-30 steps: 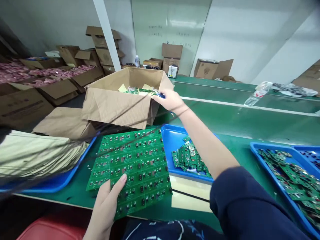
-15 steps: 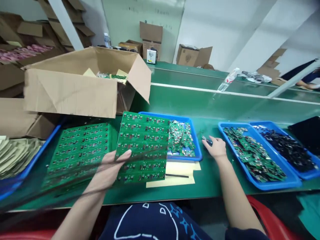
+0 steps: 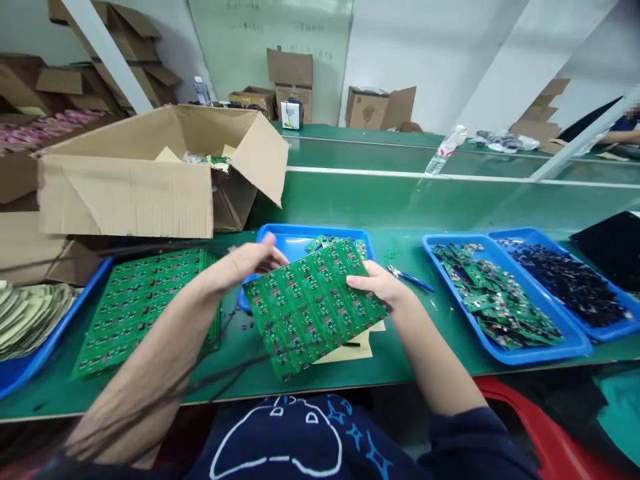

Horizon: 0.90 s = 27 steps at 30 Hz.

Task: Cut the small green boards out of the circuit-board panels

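A green circuit board panel point(image 3: 313, 303), covered with rows of small parts, is held tilted above the table in front of me. My right hand point(image 3: 377, 283) grips its right side, thumb on top and the other fingers underneath. At the panel's far left edge is my left hand point(image 3: 255, 260), fingers apart; whether its fingertips touch the edge is hard to see. Behind the panel, a blue tray point(image 3: 295, 230) with small cut boards point(image 3: 325, 241) is partly hidden. Blue-handled cutters point(image 3: 413, 279) lie on the table right of my right hand.
Stacked panels point(image 3: 145, 300) lie at left, near a tray of pale sheets point(image 3: 35, 320). A large open carton point(image 3: 125, 197) stands behind them. To the right are a tray of small boards point(image 3: 493, 300) and a tray of black parts point(image 3: 565, 287). A bottle point(image 3: 445, 152) stands on the ledge.
My right hand has left the cutters on the table and taken hold of the panel. The panel has turned and tilted. My left hand has moved from its left side to its far edge.
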### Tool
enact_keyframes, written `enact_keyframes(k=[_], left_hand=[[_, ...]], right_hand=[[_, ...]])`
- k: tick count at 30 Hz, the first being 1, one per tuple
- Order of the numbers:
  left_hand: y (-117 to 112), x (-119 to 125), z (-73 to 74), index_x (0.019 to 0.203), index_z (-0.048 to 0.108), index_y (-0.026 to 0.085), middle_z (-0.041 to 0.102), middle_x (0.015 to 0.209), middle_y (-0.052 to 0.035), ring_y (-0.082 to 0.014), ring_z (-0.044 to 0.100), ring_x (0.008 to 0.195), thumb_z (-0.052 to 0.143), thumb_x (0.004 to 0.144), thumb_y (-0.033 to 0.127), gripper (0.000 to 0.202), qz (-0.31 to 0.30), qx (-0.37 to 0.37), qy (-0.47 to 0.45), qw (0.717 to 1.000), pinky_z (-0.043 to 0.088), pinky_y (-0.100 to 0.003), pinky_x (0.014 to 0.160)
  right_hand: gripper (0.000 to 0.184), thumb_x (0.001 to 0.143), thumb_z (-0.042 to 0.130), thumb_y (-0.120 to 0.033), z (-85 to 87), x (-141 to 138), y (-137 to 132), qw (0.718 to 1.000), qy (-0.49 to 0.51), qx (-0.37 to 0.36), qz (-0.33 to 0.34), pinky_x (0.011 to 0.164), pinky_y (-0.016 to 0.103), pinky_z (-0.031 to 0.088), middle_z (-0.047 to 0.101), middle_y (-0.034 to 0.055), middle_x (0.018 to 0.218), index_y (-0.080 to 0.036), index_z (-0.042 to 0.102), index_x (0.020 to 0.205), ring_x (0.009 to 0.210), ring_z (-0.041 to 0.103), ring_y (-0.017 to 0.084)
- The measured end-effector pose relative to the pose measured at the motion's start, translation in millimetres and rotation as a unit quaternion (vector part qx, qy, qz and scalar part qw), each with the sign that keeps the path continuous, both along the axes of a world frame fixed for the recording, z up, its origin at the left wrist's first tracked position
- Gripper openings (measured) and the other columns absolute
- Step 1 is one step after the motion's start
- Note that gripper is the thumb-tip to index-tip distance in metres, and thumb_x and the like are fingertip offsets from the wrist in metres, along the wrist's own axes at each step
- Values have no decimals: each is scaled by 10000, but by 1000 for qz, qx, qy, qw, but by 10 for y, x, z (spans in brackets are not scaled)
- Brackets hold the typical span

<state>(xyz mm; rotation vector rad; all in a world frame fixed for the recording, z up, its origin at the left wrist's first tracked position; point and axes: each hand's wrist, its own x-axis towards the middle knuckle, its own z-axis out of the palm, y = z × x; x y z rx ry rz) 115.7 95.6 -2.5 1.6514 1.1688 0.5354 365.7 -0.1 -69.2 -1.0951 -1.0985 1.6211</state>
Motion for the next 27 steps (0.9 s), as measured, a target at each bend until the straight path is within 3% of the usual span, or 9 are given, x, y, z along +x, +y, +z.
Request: enact_keyframes(k=[3,4,5,8,12,17,23,27], left_hand=[[-41,-70,-136,678,606,178,584,562,-31,-160,556,528,384,646,748,612,83,16,-22,996,427,-251,456],[-92,-86,-207,664,589,183,562,527,-21,-167,550,504,356,657,756,618,82,18,-13,996,429,-263,445],[-154,-92,-282,644,585,187,561,508,-24,-191,570,524,367,649,760,613,64,16,8,998,449,-283,459],[-321,-60,-484,775,652,187,690,776,-52,-243,637,796,610,613,601,446,35,19,27,999,515,-323,690],[-309,-1,-636,938,655,170,698,953,-69,-251,638,899,646,640,498,443,76,14,2,997,518,-344,774],[-119,24,-731,893,681,145,706,890,-44,-260,640,887,641,623,487,438,105,65,61,990,503,-317,790],[-55,80,-726,862,677,152,703,924,-90,-261,633,897,606,659,498,407,64,99,105,987,484,-345,811],[-44,88,-756,927,662,138,696,971,-107,-247,641,884,646,629,479,453,62,30,31,997,501,-343,776]], right_hand=[[415,614,740,-372,-113,-28,-24,992,61,-23,-111,697,361,548,716,63,866,-175,636,965,760,681,226],[403,607,743,-370,-147,-50,-13,987,71,-32,-141,680,355,552,719,60,846,-177,637,945,738,682,222],[386,602,745,-365,-175,-77,7,983,77,-44,-162,663,349,554,720,56,829,-179,637,924,720,681,217],[322,602,744,-340,-223,-170,103,977,63,-72,-193,628,324,554,720,45,810,-188,638,867,696,674,198],[309,608,726,-358,-259,-266,274,971,-31,-84,-220,644,329,540,711,64,875,-179,644,847,727,658,200],[370,579,724,-344,-372,-362,448,946,-143,-67,-284,720,326,508,692,77,873,-170,643,896,797,630,208],[181,622,658,-314,-396,-417,485,939,-196,-34,-280,708,341,468,652,41,716,-164,616,712,733,588,198],[187,653,615,-349,-358,-372,444,929,-235,-23,-284,658,325,442,597,19,620,-171,560,642,689,564,190]])
